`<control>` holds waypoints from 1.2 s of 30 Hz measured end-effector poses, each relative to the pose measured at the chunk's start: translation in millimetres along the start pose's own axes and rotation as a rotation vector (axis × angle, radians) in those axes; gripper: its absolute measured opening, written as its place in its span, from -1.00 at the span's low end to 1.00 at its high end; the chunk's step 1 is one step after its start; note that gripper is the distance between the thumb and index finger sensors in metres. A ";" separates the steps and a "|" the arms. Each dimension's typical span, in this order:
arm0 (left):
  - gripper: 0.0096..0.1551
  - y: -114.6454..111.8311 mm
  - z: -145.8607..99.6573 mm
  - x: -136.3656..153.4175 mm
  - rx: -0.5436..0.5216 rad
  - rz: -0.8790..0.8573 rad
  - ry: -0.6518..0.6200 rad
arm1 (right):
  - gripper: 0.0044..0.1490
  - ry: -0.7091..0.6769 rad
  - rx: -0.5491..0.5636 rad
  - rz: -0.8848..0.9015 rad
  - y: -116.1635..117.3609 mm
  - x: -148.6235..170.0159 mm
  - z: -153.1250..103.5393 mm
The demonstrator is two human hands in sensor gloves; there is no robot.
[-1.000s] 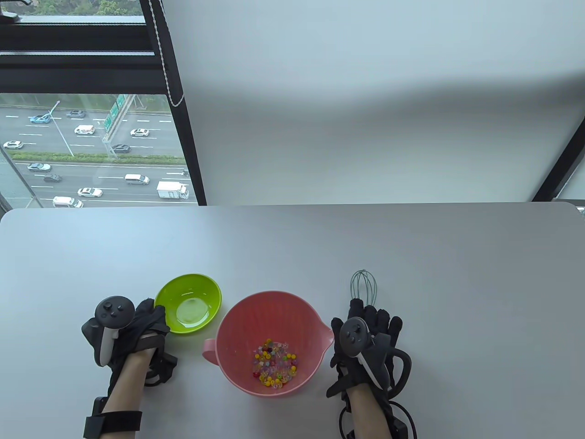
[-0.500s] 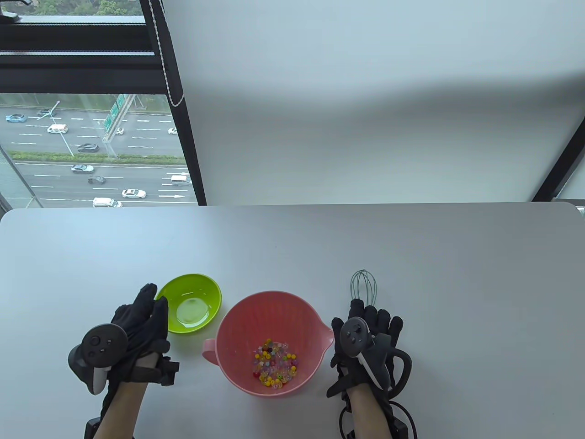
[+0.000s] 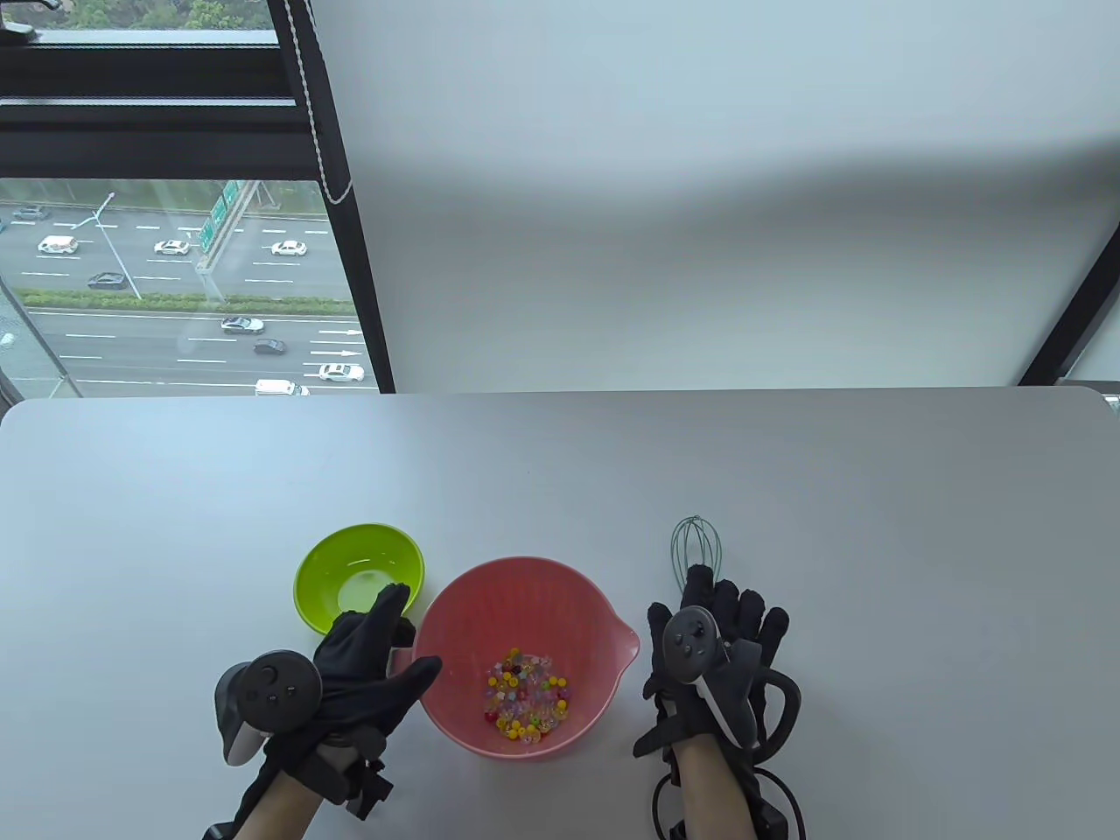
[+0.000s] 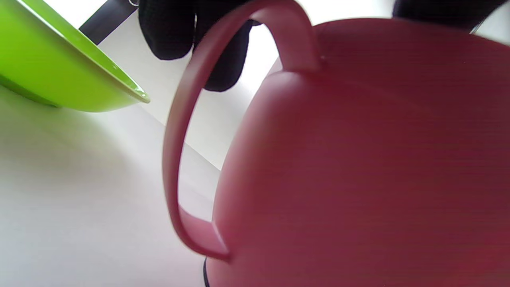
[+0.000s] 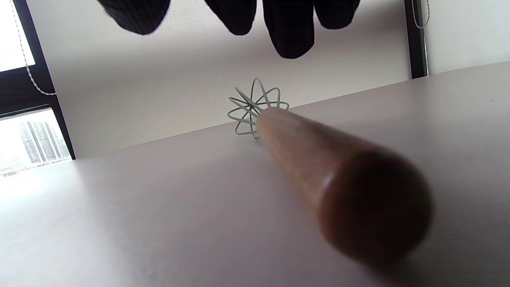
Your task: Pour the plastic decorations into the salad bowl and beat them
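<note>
The pink salad bowl [image 3: 472,612] stands near the table's front with several coloured plastic beads [image 3: 525,696] in its bottom. My left hand [image 3: 407,637] is open at the bowl's left side, thumb over the rim and fingers [image 4: 167,32] reaching past the looped handle [image 4: 175,151] without closing on it. The green bowl [image 3: 350,560] holds no beads. The whisk [image 3: 696,547] lies right of the pink bowl. Only its wires show in the table view, and its wooden handle [image 5: 338,175] lies flat on the table. My right hand [image 3: 700,604] hovers open above that handle, fingers [image 5: 289,28] straight and apart from it.
The green bowl [image 4: 59,67] sits close to the pink bowl's handle, leaving a narrow gap where my left fingers are. The grey table [image 3: 560,472] stretches back to a window and a white wall.
My left hand has left the green bowl and moved right to the pink bowl's handle side. My right hand has shifted slightly forward and right over the whisk handle.
</note>
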State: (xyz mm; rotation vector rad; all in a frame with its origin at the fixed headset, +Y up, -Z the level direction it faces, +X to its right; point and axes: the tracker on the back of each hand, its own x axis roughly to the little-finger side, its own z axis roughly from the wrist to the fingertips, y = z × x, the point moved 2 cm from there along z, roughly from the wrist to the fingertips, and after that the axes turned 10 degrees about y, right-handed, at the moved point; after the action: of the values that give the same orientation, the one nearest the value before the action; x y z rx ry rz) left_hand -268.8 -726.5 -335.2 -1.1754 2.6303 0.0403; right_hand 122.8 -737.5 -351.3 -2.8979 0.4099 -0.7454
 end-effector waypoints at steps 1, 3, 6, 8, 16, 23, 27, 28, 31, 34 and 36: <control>0.16 -1.3 0.9 1.0 0.016 -0.027 0.002 | -0.08 0.007 -0.004 -0.002 -0.5 0.8 0.4; 0.12 -3.7 2.4 2.6 0.047 -0.096 0.004 | -0.07 0.019 -0.010 -0.005 -2.0 3.1 1.6; 0.03 -8.9 4.7 3.5 0.072 -0.163 0.009 | -0.04 0.039 -0.006 -0.027 -3.3 5.1 3.0; -0.02 -9.4 5.7 1.2 0.084 -0.228 0.032 | 0.00 0.058 -0.022 -0.064 -2.8 6.5 4.3; -0.24 3.0 3.6 8.4 0.035 -0.328 0.072 | 0.16 0.114 -0.153 -0.190 5.5 6.2 7.6; -0.25 14.5 4.6 26.2 -0.030 -0.398 0.110 | 0.27 0.145 -0.320 -0.308 12.4 2.7 6.1; -0.25 11.0 5.0 29.0 -0.017 -0.385 0.115 | 0.22 0.144 -0.401 -0.315 18.7 4.3 7.1; -0.25 9.6 4.9 30.4 -0.019 -0.376 0.121 | 0.21 0.140 -0.397 -0.305 18.5 3.1 6.8; -0.25 8.5 4.6 31.9 -0.018 -0.391 0.116 | 0.13 0.113 -0.398 -0.316 19.1 -1.1 5.1; -0.23 8.8 3.6 30.2 -0.026 -0.330 0.099 | 0.05 0.084 -0.307 -0.266 12.9 -4.9 4.6; -0.22 8.7 2.4 29.7 -0.032 -0.302 0.090 | -0.03 0.059 -0.197 -0.154 4.4 -6.5 2.5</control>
State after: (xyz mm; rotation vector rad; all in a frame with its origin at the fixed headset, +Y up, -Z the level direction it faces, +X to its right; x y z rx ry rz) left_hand -293.7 -742.0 -345.6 -1.6066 2.5039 -0.0292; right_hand 117.5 -739.8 -357.3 -3.1269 0.2836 -0.8604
